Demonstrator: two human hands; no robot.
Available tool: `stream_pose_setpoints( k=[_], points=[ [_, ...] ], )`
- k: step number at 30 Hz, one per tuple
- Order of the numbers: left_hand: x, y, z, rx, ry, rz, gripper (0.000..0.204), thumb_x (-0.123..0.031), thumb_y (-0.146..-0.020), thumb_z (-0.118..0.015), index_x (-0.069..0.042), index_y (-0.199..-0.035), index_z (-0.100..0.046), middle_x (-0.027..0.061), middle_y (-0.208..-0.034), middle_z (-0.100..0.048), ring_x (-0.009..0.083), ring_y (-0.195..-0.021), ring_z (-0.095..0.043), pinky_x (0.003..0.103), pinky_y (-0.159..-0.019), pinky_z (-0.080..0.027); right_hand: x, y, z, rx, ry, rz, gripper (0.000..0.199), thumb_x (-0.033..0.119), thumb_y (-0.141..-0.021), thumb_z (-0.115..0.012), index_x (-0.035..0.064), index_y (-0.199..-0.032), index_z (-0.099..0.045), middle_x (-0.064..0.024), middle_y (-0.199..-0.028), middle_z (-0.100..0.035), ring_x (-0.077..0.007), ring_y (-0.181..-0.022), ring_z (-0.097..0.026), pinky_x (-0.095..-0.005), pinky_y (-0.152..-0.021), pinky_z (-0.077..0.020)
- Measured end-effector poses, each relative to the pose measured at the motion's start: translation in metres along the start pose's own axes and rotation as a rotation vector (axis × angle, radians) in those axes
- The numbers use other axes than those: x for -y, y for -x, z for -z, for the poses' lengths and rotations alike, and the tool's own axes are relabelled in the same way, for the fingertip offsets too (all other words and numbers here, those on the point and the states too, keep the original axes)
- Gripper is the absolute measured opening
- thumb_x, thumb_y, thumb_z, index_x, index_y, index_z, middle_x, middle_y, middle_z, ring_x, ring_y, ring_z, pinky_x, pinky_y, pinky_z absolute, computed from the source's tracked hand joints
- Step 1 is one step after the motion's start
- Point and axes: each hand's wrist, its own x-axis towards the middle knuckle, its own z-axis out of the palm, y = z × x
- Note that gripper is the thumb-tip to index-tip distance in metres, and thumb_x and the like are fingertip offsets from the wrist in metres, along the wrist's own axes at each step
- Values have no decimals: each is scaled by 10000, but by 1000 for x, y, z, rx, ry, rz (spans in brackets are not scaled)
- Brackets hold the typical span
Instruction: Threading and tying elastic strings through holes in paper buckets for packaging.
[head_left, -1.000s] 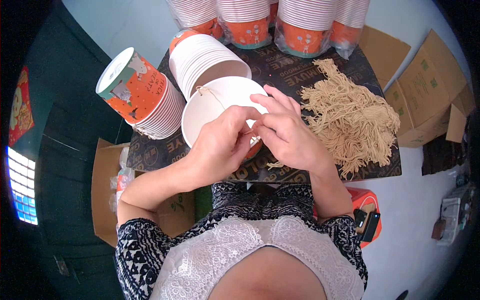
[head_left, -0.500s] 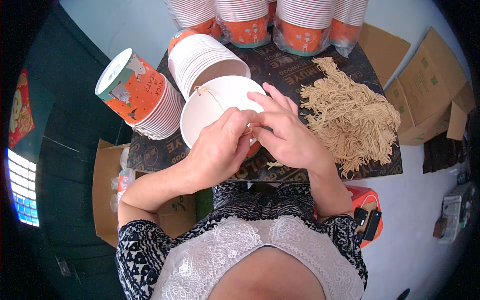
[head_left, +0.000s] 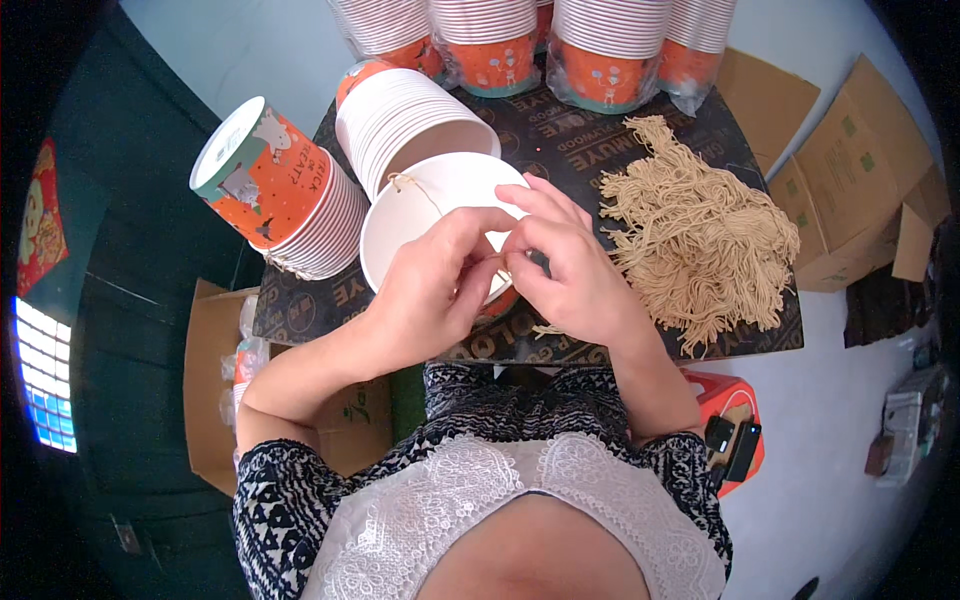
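A paper bucket (head_left: 385, 235), white inside, lies tilted with its mouth toward me at the table's front. Beige string (head_left: 425, 196) is fixed at its far left rim and runs across the opening toward my fingers. My left hand (head_left: 430, 285) is closed, thumb and forefinger pinching the string over the near right rim. Close against it, my right hand (head_left: 565, 262) pinches the string too, its other fingers raised and bent. Both sets of fingertips meet. The knot or hole between them is too small to make out, and my hands cover much of the bucket.
Beige cut strings (head_left: 700, 235) lie heaped on the dark table (head_left: 540, 150) at right. Nested buckets stand left, an orange stack (head_left: 280, 185) and a white-rimmed stack (head_left: 410, 120). Wrapped stacks (head_left: 610, 60) line the back. Cardboard boxes (head_left: 850, 175) and a red stool (head_left: 720, 390) are beside the table.
My fingertips have shifted slightly, and the gap between my two thumbs and forefingers has widened. Both hands stay over the bucket's near rim; the bucket has barely moved.
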Motion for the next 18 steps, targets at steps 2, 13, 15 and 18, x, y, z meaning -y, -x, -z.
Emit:
stream_pose_setpoints(
  k=[2, 13, 15, 18],
  points=[
    [3, 1, 3, 38, 72, 81, 375, 107, -895, -582, -14, -1246, -521, 43, -808, -566, 74, -677, -580, 220, -591, -500, 4, 1, -3, -128, 41, 45, 56, 36, -815, -636, 27, -858, -603, -194, -1430, -487, -413, -1399, -357, -494, -1132, -259],
    [2, -2, 4, 24, 139, 156, 485, 115, -848, -557, -16, -1312, -500, 66, -736, -533, 144, -640, -565, 285, -611, -476, 12, 13, -11, -445, 343, 335, 182, -37, -675, -646, 22, -796, -523, -213, -1302, -513, -391, -1246, -474, -489, -992, -347],
    [3, -2, 4, 34, 134, 157, 490, 117, -844, -550, -16, -1313, -493, 65, -732, -527, 145, -640, -564, 288, -610, -475, 8, 19, -13, -471, 345, 354, 197, -45, -657, -643, 25, -797, -524, -200, -1280, -524, -372, -1208, -494, -469, -973, -359],
    [7, -3, 5, 57, 90, 140, 487, 117, -840, -546, -14, -1303, -470, 65, -726, -514, 148, -633, -557, 295, -608, -474, 3, 27, -17, -514, 306, 384, 223, -89, -610, -603, 24, -795, -550, -201, -1168, -543, -350, -1020, -517, -441, -897, -421]
  ],
)
